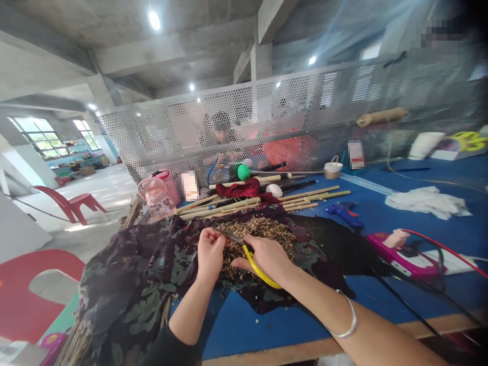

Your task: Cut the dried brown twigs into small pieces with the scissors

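Observation:
My right hand (271, 258) is closed on a pair of scissors with yellow handles (263, 274), their dark blades (231, 236) pointing left. The blade tips reach the fingers of my left hand (210, 249). That hand is pinched closed, and whatever lies between its fingertips is too small to make out. Beneath and behind both hands spreads a heap of small brown dried pieces (263, 227), like chopped plant matter. The heap lies on a dark floral cloth (152, 264) draped over the blue table (232, 330).
Bamboo sticks (229, 206), a green ball (244, 172) and a pink bottle (170, 185) lie or stand behind the heap. Rightward are a blue glue gun (346, 213), a magenta power strip (404, 256) and white cloth (427, 201). A perforated metal screen (171, 127) divides off another person.

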Motion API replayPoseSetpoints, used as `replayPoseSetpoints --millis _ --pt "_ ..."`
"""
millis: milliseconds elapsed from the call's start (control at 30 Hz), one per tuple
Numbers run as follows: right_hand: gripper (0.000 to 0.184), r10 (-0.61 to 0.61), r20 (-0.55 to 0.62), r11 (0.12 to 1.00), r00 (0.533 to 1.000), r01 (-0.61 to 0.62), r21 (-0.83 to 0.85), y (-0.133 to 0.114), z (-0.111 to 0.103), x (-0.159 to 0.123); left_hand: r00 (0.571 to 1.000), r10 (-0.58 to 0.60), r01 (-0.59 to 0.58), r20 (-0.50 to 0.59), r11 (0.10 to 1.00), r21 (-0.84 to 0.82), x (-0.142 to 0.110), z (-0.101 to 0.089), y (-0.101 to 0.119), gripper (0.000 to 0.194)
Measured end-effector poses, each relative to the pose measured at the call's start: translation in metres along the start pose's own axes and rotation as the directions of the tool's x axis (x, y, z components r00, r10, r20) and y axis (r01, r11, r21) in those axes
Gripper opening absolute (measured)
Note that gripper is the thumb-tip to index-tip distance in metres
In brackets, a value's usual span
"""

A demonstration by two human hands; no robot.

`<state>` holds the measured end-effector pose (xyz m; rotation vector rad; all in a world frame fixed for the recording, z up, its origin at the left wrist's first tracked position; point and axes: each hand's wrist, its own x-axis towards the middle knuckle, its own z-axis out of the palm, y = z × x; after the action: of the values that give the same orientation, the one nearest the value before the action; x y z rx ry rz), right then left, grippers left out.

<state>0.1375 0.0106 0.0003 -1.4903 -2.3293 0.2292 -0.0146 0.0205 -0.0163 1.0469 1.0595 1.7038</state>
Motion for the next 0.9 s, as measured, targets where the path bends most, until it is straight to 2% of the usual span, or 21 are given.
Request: replayPoseSetpoints --millis 267,900 --pt "0.062 -0.033 -0.042 0.999 0.999 0.031 -0.028 0.0013 0.0033 -0.0012 1.0 0.012 -0.012 -0.004 1.0 0.008 0.0007 0.0006 -0.0007 0.029" --pt "0.056 0.011 0.019 0.998 1.0 -0.01 -0.056 -0.0022 0.0013 -0.0014 1.0 -0.007 0.007 -0.001 0.999 0.054 0.0013 -0.0005 -0.0036 0.029"
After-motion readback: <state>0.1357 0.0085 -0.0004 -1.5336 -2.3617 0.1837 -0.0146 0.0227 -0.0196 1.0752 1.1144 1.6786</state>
